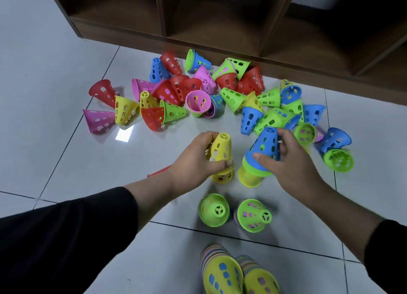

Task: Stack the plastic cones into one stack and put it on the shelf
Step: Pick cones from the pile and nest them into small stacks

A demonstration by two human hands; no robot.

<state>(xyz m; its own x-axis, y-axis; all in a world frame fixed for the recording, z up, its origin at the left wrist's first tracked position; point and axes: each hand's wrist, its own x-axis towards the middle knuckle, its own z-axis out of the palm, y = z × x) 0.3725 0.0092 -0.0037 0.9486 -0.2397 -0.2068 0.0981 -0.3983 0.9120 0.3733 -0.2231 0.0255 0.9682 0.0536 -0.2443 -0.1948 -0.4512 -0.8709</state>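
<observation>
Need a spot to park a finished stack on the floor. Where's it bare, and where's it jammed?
Bare tile lies left of the left hand, below the pink cone and red cone, out to the frame's left edge. The floor beyond the blue cone on the right is also open. The pile before the shelf is crowded.

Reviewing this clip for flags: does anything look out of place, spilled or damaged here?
No damage shows. The loose cones lie tipped and scattered over the floor before the shelf, and several separate stacks exist, not one: left hand holds a yellow stack, right hand a blue-topped stack.
</observation>
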